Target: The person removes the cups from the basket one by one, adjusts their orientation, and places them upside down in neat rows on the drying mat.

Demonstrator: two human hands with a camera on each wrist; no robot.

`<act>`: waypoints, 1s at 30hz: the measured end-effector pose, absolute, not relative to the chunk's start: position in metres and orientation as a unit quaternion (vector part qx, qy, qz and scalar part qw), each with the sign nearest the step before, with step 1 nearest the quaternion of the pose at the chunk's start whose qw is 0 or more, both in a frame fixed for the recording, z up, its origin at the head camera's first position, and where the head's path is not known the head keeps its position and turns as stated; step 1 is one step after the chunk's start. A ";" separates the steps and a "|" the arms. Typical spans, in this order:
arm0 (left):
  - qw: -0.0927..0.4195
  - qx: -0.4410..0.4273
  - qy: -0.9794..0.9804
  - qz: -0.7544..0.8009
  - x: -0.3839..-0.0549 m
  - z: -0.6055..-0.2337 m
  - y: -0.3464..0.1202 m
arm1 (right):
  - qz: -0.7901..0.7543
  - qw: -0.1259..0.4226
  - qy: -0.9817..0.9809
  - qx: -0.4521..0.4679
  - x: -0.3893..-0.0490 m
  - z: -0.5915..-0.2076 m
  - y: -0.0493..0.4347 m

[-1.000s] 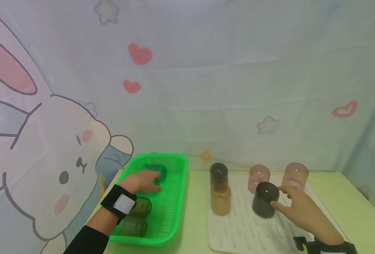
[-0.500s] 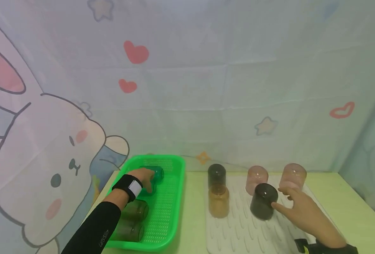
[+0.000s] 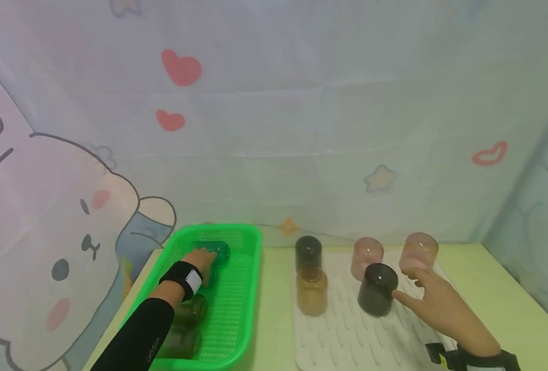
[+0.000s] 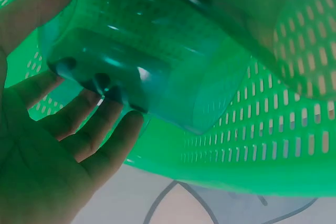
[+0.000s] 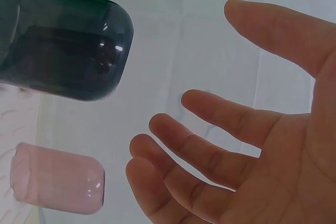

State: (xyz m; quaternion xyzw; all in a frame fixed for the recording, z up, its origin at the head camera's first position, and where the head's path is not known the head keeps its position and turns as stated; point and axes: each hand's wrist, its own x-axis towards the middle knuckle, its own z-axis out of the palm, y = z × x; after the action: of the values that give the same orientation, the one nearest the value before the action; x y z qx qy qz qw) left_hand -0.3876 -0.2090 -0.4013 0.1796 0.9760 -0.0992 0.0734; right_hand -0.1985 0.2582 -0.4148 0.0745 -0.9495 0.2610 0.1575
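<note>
In the head view my left hand (image 3: 200, 260) reaches into the green basket (image 3: 255, 283), by two teal glasses lying on their sides. The left wrist view has its thumb and extended fingers spread about the base of a teal glass (image 4: 173, 87), fingertips right at its wall. The farther teal glass (image 3: 221, 251) lies just beyond the hand. On the right, my right hand (image 3: 433, 301) hovers over the white ridged mat (image 3: 339, 342), thumb and fingers apart. Beside its thumb stands an upturned dark grey glass (image 3: 377, 289); the right wrist view shows space between them.
Two upturned pink glasses (image 3: 419, 250) stand at the mat's back. A dark glass (image 3: 308, 250) and an amber glass (image 3: 312, 294) line its left side. An olive glass (image 3: 195, 310) and a greyish glass (image 3: 181, 342) lie in the basket's near end. A printed cloth hangs behind.
My left hand has moved leftward within the basket, round the nearer teal glass. The head view has turned slightly right. My right hand stays by the dark grey glass, its fingers clear of it.
</note>
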 end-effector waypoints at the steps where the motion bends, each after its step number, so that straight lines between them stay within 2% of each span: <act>1: 0.070 0.179 0.976 -0.101 -0.386 -0.402 -0.209 | 0.261 0.157 -0.949 0.074 -0.199 -0.414 0.257; 7: 0.066 0.183 0.975 -0.110 -0.380 -0.403 -0.213 | 0.270 0.147 -0.949 0.071 -0.198 -0.412 0.253; 17: 0.098 0.195 0.974 -0.063 -0.388 -0.392 -0.211 | 0.253 0.164 -0.951 0.068 -0.198 -0.415 0.257; 24: 0.068 0.203 0.976 0.035 -0.388 -0.382 -0.218 | 0.259 0.161 -0.949 0.076 -0.198 -0.415 0.254; 30: 0.012 0.210 0.969 0.132 -0.374 -0.370 -0.219 | 0.258 0.175 -0.946 0.085 -0.201 -0.418 0.254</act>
State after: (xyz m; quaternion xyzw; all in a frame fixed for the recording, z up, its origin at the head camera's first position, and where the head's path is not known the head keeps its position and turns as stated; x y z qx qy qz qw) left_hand -0.3744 -0.2192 -0.3701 0.2104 0.9686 0.1319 0.0123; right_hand -0.2008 0.2535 -0.4178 0.0852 -0.9465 0.2576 0.1747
